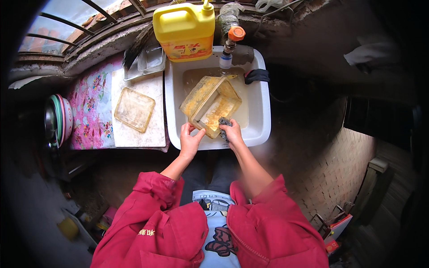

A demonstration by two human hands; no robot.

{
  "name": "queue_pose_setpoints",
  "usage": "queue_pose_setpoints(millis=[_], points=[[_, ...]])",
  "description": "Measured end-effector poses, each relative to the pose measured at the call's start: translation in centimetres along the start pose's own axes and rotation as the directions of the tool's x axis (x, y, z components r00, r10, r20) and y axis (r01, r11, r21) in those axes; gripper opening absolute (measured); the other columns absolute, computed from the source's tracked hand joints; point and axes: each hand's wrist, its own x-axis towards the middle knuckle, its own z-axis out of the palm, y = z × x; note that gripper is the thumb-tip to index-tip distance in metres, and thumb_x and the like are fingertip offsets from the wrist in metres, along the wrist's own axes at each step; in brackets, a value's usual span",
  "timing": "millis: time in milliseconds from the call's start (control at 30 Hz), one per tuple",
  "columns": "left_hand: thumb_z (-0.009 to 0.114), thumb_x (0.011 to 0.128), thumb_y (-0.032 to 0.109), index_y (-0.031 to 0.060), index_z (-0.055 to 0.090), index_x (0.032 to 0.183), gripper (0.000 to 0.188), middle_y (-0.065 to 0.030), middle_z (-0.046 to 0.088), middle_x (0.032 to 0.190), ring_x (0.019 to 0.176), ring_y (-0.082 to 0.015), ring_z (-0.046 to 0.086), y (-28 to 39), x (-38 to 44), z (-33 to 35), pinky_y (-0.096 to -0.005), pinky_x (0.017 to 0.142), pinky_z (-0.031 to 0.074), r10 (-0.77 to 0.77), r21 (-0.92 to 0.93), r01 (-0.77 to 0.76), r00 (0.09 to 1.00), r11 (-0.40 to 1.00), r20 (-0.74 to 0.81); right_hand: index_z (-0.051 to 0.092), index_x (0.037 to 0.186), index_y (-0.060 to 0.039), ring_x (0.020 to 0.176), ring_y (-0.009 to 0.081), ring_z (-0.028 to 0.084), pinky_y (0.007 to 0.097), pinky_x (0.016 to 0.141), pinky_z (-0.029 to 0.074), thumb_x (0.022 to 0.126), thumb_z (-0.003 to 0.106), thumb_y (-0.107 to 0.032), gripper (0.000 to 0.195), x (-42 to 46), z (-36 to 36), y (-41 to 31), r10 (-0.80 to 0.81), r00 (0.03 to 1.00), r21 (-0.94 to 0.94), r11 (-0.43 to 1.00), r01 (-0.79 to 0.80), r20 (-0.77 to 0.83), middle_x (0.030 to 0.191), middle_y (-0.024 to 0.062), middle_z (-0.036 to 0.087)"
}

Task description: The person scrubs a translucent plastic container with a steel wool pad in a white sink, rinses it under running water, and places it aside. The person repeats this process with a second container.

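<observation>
A clear plastic container [214,104] with yellow-brown stains is tilted on its side over the white sink [264,110]. My left hand [191,140] grips its near left rim between thumb and fingers. In my right hand [232,132] is a grey steel wool scourer [225,123], held at the container's near right edge. Some cloudy water [246,117] lies in the bottom of the sink. A stained, clear plastic lid [134,110] rests flat on the white board [139,140] to the left of the sink.
A yellow detergent jug [184,33] stands at the sink's back edge, beside a tap with an orange handle [236,33]. A dark cloth [257,76] hangs over the right rim. Clear trays [147,60] sit behind the board, near a brush [137,47]. Basins [60,120] stand far left.
</observation>
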Motion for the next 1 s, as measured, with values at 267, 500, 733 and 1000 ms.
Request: queue_pose_setpoints(millis=[267, 500, 733, 1000], points=[[0.070, 0.083, 0.038, 0.0029, 0.038, 0.135, 0.070, -0.0129, 0.053, 0.124, 0.105, -0.0175, 0.053, 1.6, -1.8, 1.6, -0.0304, 0.086, 0.043, -0.493, -0.056, 0.521, 0.833, 0.852, 0.253, 0.050, 0.111, 0.0027, 0.087, 0.0176, 0.058, 0.0290, 0.077, 0.047, 0.076, 0.066, -0.004, 0.038, -2.6, 0.3, 1.4, 0.005, 0.999, 0.205, 0.979, -0.012, 0.036, 0.095, 0.0105, 0.062], [0.050, 0.093, 0.010, -0.0044, 0.044, 0.125, 0.036, -0.0150, 0.055, 0.118, 0.098, -0.0224, 0.060, -0.7, -1.3, 3.4, -0.0313, 0.079, 0.056, -0.551, -0.352, 0.532, 0.833, 0.770, 0.052, 0.049, 0.111, 0.0012, 0.090, 0.0171, 0.057, 0.0306, 0.076, 0.048, 0.077, 0.071, -0.010, 0.042, -2.3, 0.2, 1.4, 0.069, 0.989, 0.070, 0.994, -0.079, 0.132, 0.100, 0.0103, 0.060], [0.045, 0.090, 0.005, -0.0029, 0.040, 0.128, 0.038, -0.0166, 0.054, 0.118, 0.092, -0.0210, 0.061, -4.0, 0.5, 2.4, -0.0270, 0.070, 0.055, -0.501, -0.209, 0.497, 0.865, 0.842, 0.034, 0.046, 0.096, -0.0045, 0.076, 0.0248, 0.058, 0.0360, 0.072, 0.047, 0.079, 0.072, -0.016, 0.033, -2.6, -0.2, -0.8, -0.468, 0.836, -0.344, 0.865, 0.366, -0.287, 0.083, 0.0116, 0.058], [0.044, 0.090, 0.003, -0.0038, 0.047, 0.125, 0.035, -0.0160, 0.059, 0.112, 0.091, -0.0237, 0.064, -6.7, 5.9, 3.3, -0.0305, 0.065, 0.060, -0.652, -0.101, 0.680, 0.728, 0.726, 0.212, 0.064, 0.102, -0.0124, 0.096, 0.0344, 0.055, 0.0408, 0.084, 0.047, 0.076, 0.066, -0.008, 0.026, 5.0, -0.2, -0.6, -0.585, 0.683, -0.801, 0.093, 0.591, 0.437, 0.107, 0.0160, 0.057]])
